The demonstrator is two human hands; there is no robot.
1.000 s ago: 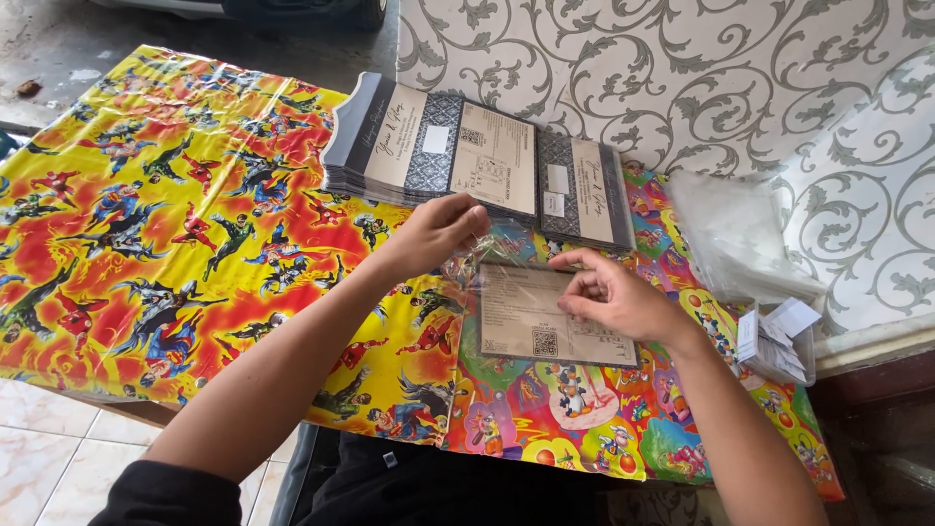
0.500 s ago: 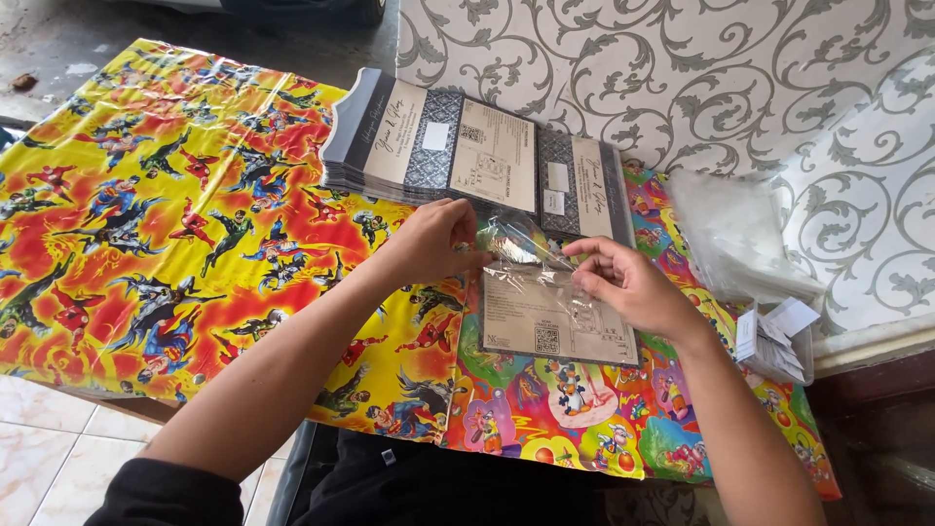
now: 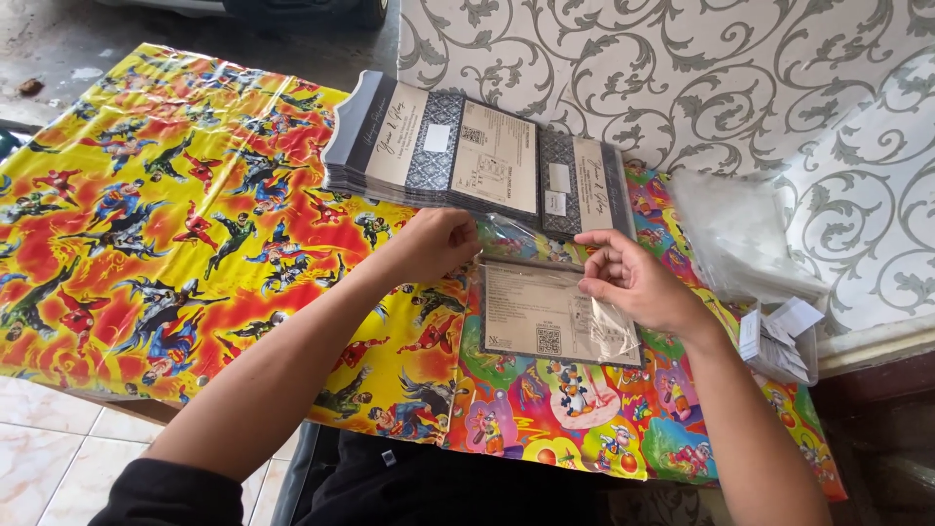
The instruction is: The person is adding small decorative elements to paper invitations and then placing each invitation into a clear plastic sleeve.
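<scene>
On the cartoon-print tablecloth [image 3: 195, 244], left hand [image 3: 440, 244] and right hand [image 3: 633, 284] pinch the clear sleeve [image 3: 594, 326] over the card [image 3: 545, 314]; keep edges aligned.

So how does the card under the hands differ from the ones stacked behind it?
The single card lies alone, flat, inside a clear sleeve, with the right hand on it; the stacked cards are piled and fanned out, untouched. The left hand rests between them. Both share beige faces with dark patterned borders.

Clear sleeve [image 3: 594, 326] now flat over card [image 3: 545, 317], no longer lifted.
</scene>
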